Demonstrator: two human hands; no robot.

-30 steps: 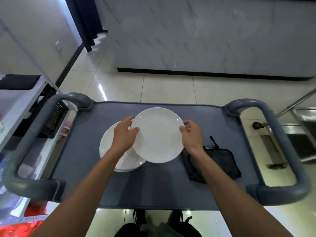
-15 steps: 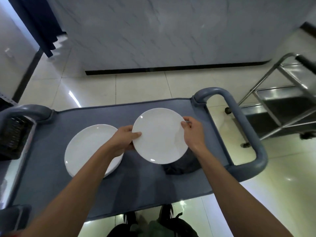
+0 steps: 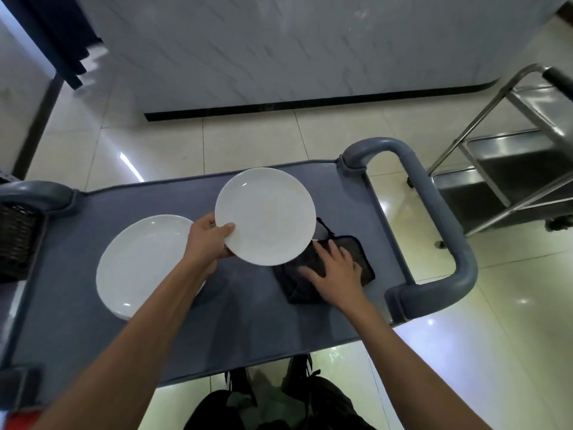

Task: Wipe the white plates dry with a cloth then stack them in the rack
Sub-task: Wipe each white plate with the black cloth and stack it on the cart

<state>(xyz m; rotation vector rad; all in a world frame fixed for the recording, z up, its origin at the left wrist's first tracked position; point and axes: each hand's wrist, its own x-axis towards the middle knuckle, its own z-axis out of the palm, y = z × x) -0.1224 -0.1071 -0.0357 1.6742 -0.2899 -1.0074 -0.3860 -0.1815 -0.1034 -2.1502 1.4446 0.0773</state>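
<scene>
On the left of the grey cart worktop lies a stack of white plates. Just right of it, the left hand pinches one white plate by its near-left rim, thumb on top, raised and tilted. The dark cloth lies directly under the right hand, whose fingers are spread flat on it, not yet gathering it. Further right stands a steel trolley on pale floor tiles.

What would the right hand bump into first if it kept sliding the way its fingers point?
The right hand lies flat on the dark cloth, fingers pointing away and slightly left. Going on, it would probably meet the held plate, though the plate may be raised above it; depth is unclear.
</scene>
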